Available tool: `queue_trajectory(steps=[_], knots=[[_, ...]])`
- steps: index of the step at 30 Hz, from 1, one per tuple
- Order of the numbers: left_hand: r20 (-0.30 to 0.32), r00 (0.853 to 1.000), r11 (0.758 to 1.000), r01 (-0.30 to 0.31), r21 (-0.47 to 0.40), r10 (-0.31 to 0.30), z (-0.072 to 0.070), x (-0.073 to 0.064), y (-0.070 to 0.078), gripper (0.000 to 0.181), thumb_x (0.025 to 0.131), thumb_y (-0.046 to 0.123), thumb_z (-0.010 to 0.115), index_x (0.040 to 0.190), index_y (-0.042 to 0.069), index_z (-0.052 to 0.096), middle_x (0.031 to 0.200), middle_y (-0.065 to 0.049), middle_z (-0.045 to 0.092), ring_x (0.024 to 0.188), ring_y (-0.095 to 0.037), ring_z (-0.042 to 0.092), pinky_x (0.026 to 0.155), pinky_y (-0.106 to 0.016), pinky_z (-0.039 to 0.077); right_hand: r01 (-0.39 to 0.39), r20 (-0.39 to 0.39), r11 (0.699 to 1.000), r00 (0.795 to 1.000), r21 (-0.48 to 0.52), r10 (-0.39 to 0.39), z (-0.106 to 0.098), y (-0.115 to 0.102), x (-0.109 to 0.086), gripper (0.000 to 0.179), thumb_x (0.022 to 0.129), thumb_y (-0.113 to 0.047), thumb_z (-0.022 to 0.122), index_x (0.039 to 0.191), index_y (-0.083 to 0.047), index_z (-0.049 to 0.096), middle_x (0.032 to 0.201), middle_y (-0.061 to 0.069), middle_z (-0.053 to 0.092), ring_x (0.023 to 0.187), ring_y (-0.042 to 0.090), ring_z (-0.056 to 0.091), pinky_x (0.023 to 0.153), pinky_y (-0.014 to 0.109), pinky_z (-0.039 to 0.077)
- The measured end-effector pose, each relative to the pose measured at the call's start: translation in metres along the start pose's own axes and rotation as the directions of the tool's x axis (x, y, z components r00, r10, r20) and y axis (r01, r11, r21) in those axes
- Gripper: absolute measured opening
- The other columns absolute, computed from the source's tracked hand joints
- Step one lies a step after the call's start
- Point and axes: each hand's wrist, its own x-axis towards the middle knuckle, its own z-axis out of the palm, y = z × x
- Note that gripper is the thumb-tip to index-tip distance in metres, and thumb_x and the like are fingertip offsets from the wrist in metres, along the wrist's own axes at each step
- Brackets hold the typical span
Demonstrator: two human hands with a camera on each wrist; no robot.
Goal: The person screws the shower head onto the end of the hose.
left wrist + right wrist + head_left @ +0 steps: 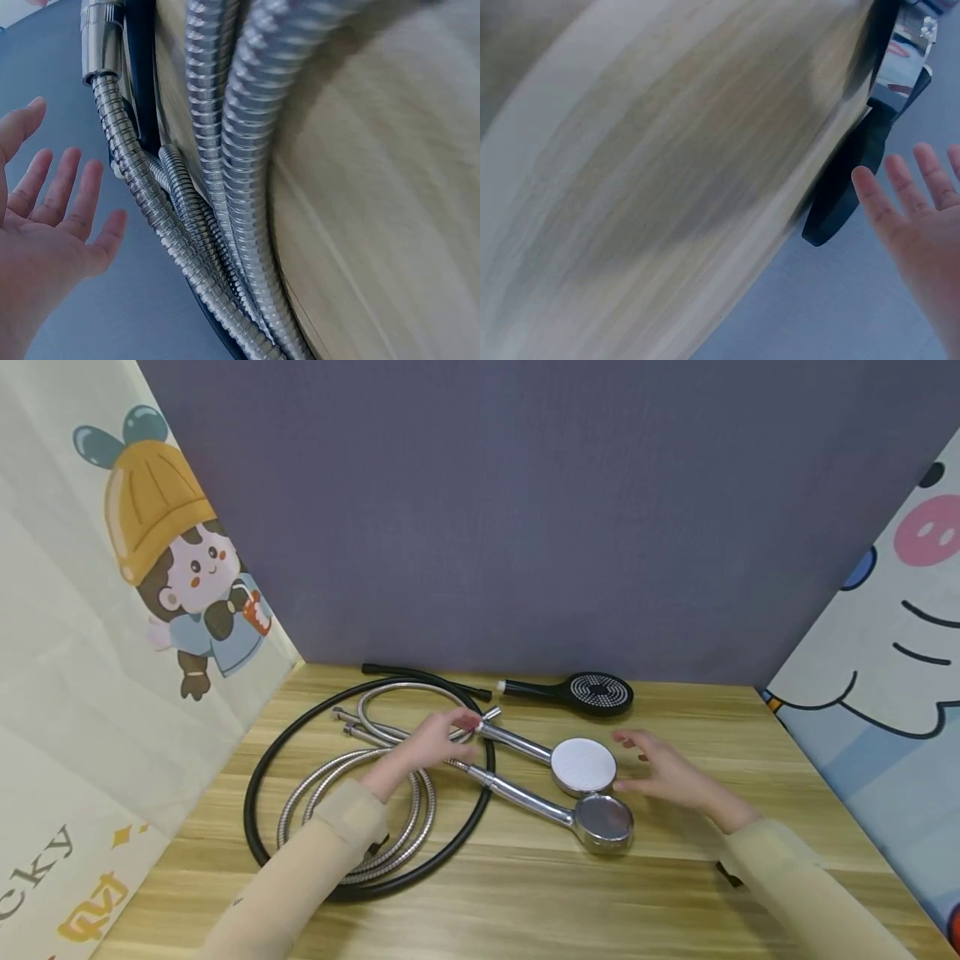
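Observation:
My left hand (433,743) hovers with parted fingers over the handle end of a chrome shower head with a white face (582,766). In the left wrist view its palm is bare; whether a fingertip touches the handle I cannot tell. My right hand (663,777) is just right of that white face, its fingers spread and holding nothing. Nearer me lies a second chrome shower head (603,822), its handle joined to a ribbed metal hose (247,142). Behind them a black shower head (600,693) rests with its nozzles up.
A large loop of black hose (253,789) lies around coiled metal hoses (283,814) on the left of the wooden tabletop (540,910). A grey panel (510,527) closes off the back. Sheets printed with cartoons (187,560) flank both sides.

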Motion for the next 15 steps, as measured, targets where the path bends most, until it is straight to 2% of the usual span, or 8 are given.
queue_trajectory(steps=[7, 15], knots=[[-0.025, 1.000, 1.000, 0.000, -0.020, 0.000, 0.004, 0.021, -0.009, 0.050, 0.078, 0.006, 0.075, 0.123, -0.002, 0.055, 0.118, -0.017, 0.062, 0.112, -0.032, 0.056, 0.101, -0.048, 0.039, 0.013, 0.027, 1.000, 1.000, 0.012, -0.013, 0.006, 0.007, 0.008, 0.081, 0.071, -0.033, 0.082, 0.134, 0.001, 0.043, 0.131, 0.018, 0.050, 0.113, 0.040, 0.051, 0.088, 0.056, 0.045], [0.001, 1.000, 0.999, 0.011, -0.040, -0.011, 0.010, 0.034, -0.014, 0.053, 0.078, 0.005, 0.075, 0.125, -0.004, 0.053, 0.119, -0.019, 0.060, 0.110, -0.032, 0.056, 0.100, -0.048, 0.040, -0.020, 0.086, 1.000, 0.996, 0.019, 0.018, 0.008, 0.012, 0.013, 0.088, 0.071, -0.040, 0.081, 0.137, 0.001, 0.040, 0.131, 0.019, 0.049, 0.116, 0.039, 0.050, 0.093, 0.056, 0.043]])
